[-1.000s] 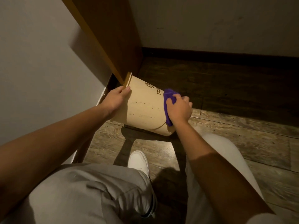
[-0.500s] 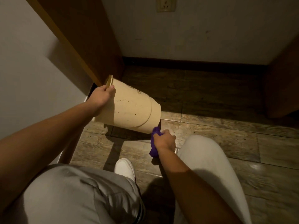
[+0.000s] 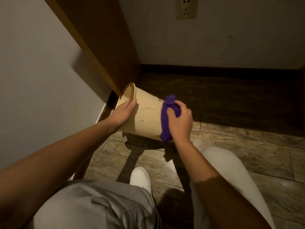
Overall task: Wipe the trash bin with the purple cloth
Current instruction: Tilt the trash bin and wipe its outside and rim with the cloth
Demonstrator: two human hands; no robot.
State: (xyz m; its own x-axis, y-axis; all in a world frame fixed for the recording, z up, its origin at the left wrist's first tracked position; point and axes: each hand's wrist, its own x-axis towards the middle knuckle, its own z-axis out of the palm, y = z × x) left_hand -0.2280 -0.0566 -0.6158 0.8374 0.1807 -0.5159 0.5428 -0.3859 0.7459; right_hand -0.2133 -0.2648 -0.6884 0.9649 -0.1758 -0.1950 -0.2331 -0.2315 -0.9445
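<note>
Trash bin point(image 3: 146, 116) tipped on its side above the floor point(image 3: 231, 146).

Mouth points left, base right; left hand point(image 3: 123, 113) grips its rim end, right hand point(image 3: 179, 120) clutches the purple cloth point(image 3: 165, 119) against its base end.

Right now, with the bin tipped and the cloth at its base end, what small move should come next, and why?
Probably drag the cloth along the side of the bin toward the rim. The right hand presses it at the base end, dark specks dot the wall between the hands, and the left hand steadies the bin near the rim.
</note>
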